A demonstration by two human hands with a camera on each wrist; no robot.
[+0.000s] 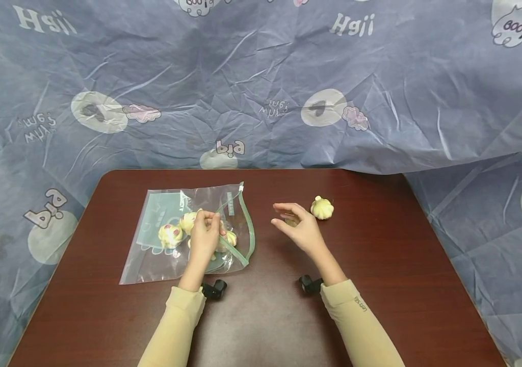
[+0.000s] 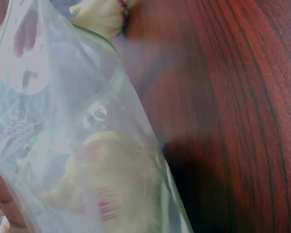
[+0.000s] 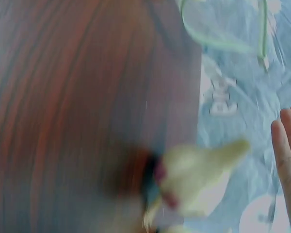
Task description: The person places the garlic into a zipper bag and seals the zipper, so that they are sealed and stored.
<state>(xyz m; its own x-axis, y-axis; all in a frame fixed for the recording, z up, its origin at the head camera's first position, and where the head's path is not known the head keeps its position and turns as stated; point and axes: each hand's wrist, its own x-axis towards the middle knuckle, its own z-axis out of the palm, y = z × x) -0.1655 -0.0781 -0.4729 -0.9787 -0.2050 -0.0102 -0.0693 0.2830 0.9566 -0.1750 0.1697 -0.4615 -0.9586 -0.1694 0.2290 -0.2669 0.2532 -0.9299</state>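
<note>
A clear zip bag [image 1: 141, 265] with a green zip strip lies on the left of the table, its mouth facing right and gaping. Several garlic bulbs [image 1: 170, 236] are inside it. My left hand [image 1: 205, 237] pinches the bag at its mouth; in the left wrist view, fingers [image 2: 5, 204] show at the bag's edge. To the right of the mouth my right hand [image 1: 302, 229] hovers, fingers apart and gently bent, holding nothing. One garlic bulb [image 1: 322, 208] sits just beyond it. Another, mostly hidden behind that hand, shows between thumb and fingers.
The dark wooden table [image 1: 261, 316] ends at a far edge against a blue printed cloth [image 1: 261, 92], which hangs behind and down both sides. A black wrist camera [image 1: 215, 289] is strapped at each wrist.
</note>
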